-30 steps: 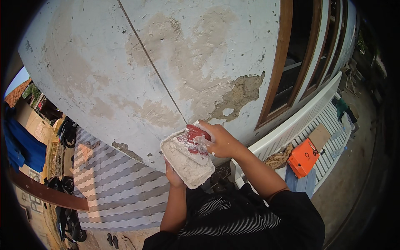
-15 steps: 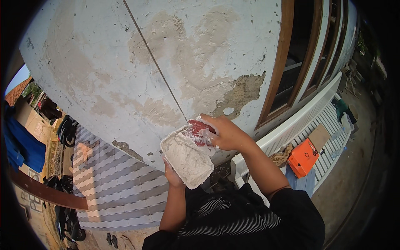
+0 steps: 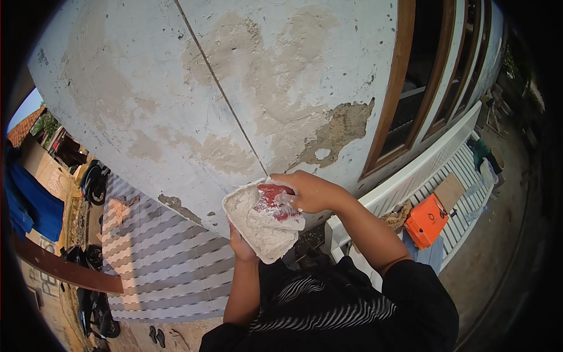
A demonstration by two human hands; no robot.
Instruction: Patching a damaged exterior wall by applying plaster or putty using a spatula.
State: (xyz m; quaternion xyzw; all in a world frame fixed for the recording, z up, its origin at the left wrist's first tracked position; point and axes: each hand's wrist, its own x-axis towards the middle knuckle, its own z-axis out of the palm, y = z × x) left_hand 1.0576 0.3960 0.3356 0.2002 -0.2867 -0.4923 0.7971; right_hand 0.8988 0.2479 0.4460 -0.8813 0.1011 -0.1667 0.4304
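Note:
My left hand [image 3: 243,245] is wrapped round the side of a white rectangular tub [image 3: 267,259], holding it level in front of my chest. Thick off-white putty [image 3: 249,218] fills the tub. In my right hand [image 3: 312,192] is a red putty scraper [image 3: 274,198], smeared with the same paste; its lower edge lies in the putty near the tub's right side. Just beyond the tub stands a pale wall [image 3: 141,76] with beige patches of filler [image 3: 287,64]. One rough bare spot [image 3: 346,132] of grey-brown render shows beside the window.
A brown-framed window [image 3: 404,88] is set in the wall at right. Below it stands a white slatted bench [image 3: 375,202], bearing an orange box [image 3: 426,222] and a board. Grey-and-white striped floor [image 3: 170,264] lies to the left, with sandals [image 3: 156,335] near it.
My right hand has turned the scraper and pushed it down deeper into the tub, gathering putty toward the right side. The tub has shifted very slightly left.

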